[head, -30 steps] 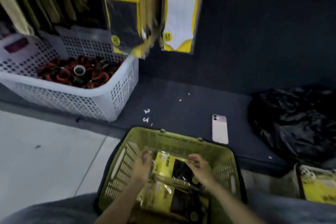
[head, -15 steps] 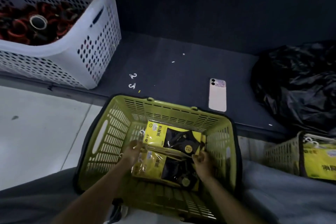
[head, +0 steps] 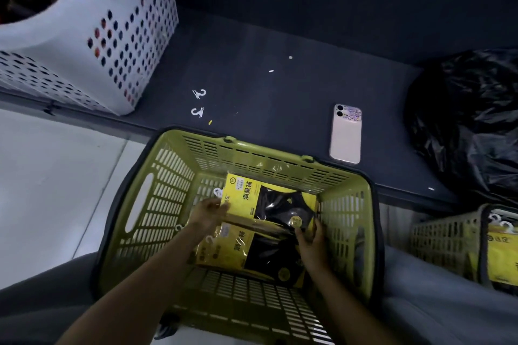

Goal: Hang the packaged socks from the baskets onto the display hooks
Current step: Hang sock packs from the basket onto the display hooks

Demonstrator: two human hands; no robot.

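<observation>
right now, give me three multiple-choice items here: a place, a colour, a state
1. Where does the pink smartphone lie?
A in a hand
B on the dark ledge
C on a hook
2. What colour is the slotted plastic basket under the hands?
A olive green
B red
C white
3. What do the left hand and right hand hold?
A nothing
B the top yellow-and-black sock pack
C the smartphone

1 B, beyond the basket; 2 A, green walls; 3 B, each grips one end.

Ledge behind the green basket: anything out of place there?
Yes. Two loose white hooks lie on the ledge, attached to no pack, with a few small white scraps beyond. A pink phone lies face down beside the green basket.
</observation>
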